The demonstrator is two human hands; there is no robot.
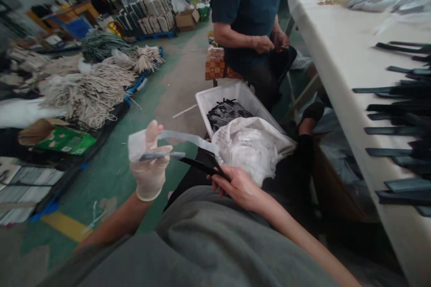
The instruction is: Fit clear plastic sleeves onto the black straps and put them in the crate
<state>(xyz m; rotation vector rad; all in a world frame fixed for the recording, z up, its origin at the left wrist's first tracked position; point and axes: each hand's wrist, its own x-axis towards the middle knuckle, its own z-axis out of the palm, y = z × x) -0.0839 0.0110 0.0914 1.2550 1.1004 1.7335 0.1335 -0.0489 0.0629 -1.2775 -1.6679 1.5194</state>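
Both hands (188, 175) grip strap (198, 166) — crate (215, 96) just beyond.

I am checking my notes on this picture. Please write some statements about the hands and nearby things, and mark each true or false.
1. The left hand wears a pale glove. True.
2. The right hand wears a glove too. False: it is bare.
3. The right hand grips a dark strap. True.
4. The white bin holds pale cords. False: it holds dark pieces.
5. Dark straps lie on the white table. True.
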